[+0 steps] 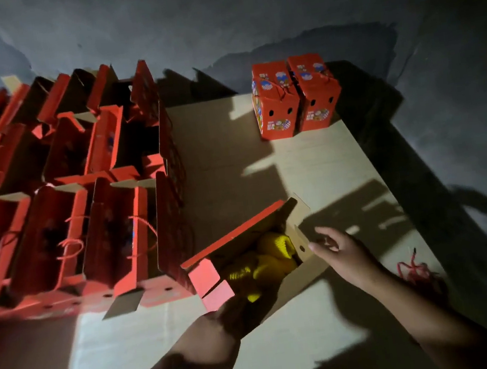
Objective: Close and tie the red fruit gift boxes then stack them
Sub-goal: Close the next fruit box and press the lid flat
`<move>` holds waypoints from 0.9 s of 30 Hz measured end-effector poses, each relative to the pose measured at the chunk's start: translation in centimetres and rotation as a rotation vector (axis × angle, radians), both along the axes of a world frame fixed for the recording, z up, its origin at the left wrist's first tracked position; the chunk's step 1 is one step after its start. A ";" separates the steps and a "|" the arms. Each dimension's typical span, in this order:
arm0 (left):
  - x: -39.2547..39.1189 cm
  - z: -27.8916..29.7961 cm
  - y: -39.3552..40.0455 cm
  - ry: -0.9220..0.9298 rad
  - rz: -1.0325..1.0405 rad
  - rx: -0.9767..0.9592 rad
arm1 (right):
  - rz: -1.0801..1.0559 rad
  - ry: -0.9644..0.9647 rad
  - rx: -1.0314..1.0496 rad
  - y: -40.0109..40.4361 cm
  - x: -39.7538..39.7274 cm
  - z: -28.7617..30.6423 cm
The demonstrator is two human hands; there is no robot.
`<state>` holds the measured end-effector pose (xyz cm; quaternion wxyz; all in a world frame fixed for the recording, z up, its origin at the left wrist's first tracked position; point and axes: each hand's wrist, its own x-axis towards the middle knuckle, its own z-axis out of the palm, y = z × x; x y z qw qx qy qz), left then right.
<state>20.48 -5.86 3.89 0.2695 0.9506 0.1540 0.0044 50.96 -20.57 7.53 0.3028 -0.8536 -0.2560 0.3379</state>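
My arms are bare, no sleeves in view. No gloves, rings or watch on my left hand (214, 327) or right hand (337, 249) (left's mostly in shadow, tho).

A single head-mounted wide-angle camera looks forward and steeply down from above onto a pale board (310, 163) on the floor, with a grey wall filling the upper frame. The nearest open box (282, 275) sits close below the lens at lower centre, with both forearms entering from the bottom edge. Two closed boxes (297, 96) lie farther off, upper right; wide-angle distortion bends the frame edges.
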 end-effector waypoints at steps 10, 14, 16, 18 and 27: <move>-9.4 1.7 -1.3 0.161 0.115 -0.291 | 0.181 -0.377 -0.041 -6.8 -8.8 -1.7; -11.4 2.5 -2.1 0.078 -0.008 -0.033 | 0.229 -0.351 -0.031 -8.7 -10.4 -1.5; -11.9 2.6 -2.2 0.009 -0.039 0.027 | 0.226 -0.317 -0.044 -9.5 -11.4 -1.8; -12.2 2.4 -2.3 0.035 0.033 -0.083 | 0.180 -0.280 0.003 -10.1 -12.2 -2.3; -12.6 1.6 -3.6 0.094 0.316 -0.383 | -0.065 -0.059 0.035 -7.9 -12.3 -6.4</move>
